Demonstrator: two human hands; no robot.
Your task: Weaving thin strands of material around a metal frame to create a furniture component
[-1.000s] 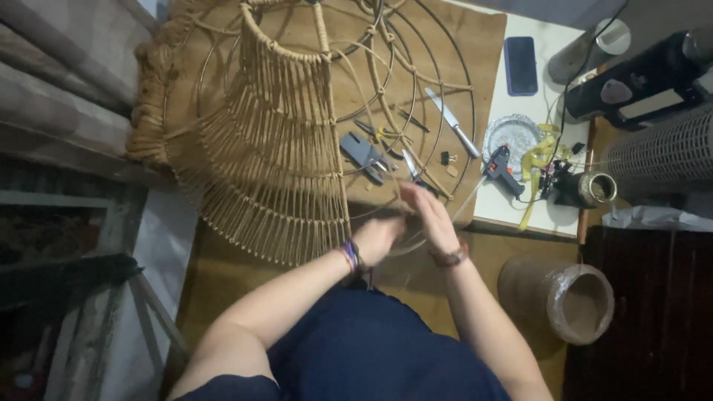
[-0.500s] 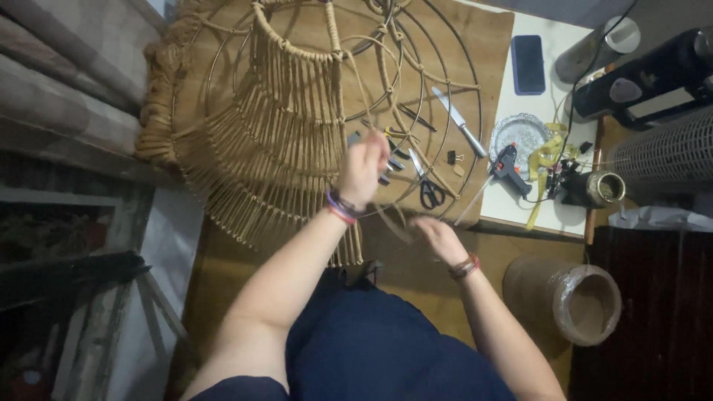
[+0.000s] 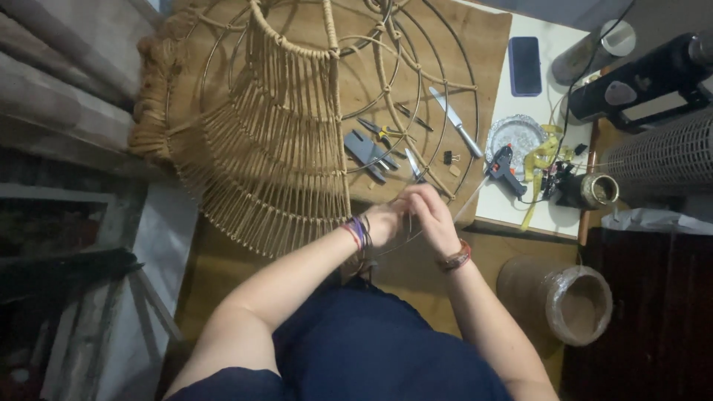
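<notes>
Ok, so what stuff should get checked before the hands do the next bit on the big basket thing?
1. Both hands at the frame's near rim: ok. Left hand and right hand are together at the wire and cane frame.
2. Cane strand gripped between the fingers: cannot tell, too small to see.
3. Pliers near the hands: ok, lying on the table inside the frame.
4. Knife blade away from the hands: ok, it lies farther back.
5. Glue gun off the work: ok, it rests on the white board.
</notes>
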